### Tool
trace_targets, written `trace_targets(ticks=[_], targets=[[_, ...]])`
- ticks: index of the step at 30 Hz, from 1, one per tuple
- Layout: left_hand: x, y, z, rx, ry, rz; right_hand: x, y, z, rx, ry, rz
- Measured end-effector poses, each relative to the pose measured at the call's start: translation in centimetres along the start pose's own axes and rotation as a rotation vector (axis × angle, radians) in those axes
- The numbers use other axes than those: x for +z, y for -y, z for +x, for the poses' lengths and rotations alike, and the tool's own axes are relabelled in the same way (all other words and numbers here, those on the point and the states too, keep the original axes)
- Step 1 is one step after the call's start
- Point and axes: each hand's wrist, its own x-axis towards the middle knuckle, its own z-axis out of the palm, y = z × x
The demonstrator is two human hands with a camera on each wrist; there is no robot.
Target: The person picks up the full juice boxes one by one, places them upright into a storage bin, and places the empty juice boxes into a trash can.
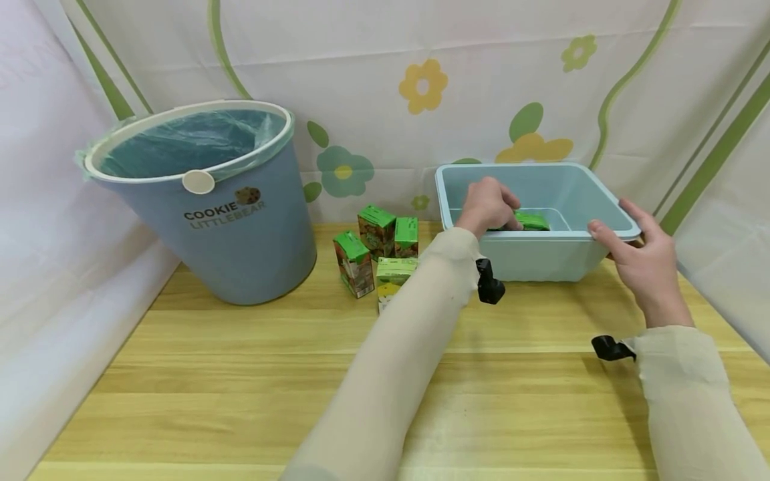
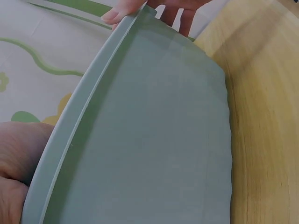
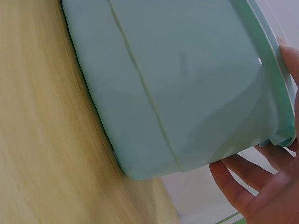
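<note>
My left hand (image 1: 488,202) reaches over the front rim into a light blue-green plastic tub (image 1: 529,257). Its bent fingers and thumb are at a green drink carton (image 1: 532,221) and appear to grip it; the front wall hides the fingertips. My right hand (image 1: 646,260) holds the tub's right front corner, thumb over the rim. In the right wrist view, the fingers (image 3: 238,179) spread against the outside wall. On the table left of the tub stand several small cartons, among them a brown one with a green top (image 1: 353,264) and a yellow-green one (image 1: 394,272).
A blue bucket (image 1: 222,227) with a pale rim, handle and thin liner stands at the left. A flowered white curtain (image 1: 373,87) hangs behind the wooden table (image 1: 240,387). Both sleeves carry a small black wrist camera (image 1: 490,286).
</note>
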Motion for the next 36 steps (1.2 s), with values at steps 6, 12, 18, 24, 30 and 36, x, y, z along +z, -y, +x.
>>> trace_targets(ticks=[6,12,18,24,30,36], targets=[[-0.4,0.4,0.1,-0.011,0.001,-0.173,0.1,0.0,-0.2,0.004,0.01,0.081],[-1.0,0.6,-0.3,0.039,0.006,-0.266,0.0,0.2,-0.1,0.01,0.012,0.072],[-1.5,0.6,-0.9,0.081,-0.003,-0.291,0.0,0.3,-0.1,0.018,0.023,0.092],[-2.2,0.5,-1.2,0.099,-0.015,-0.274,0.0,0.2,-0.2,0.032,0.021,0.096],[-3.2,0.1,-1.9,0.13,0.001,-0.301,-0.1,-0.1,-0.2,0.025,0.009,0.102],[-4.6,-0.4,-3.0,0.151,0.034,-0.359,0.1,-0.1,0.0,0.018,0.003,0.088]])
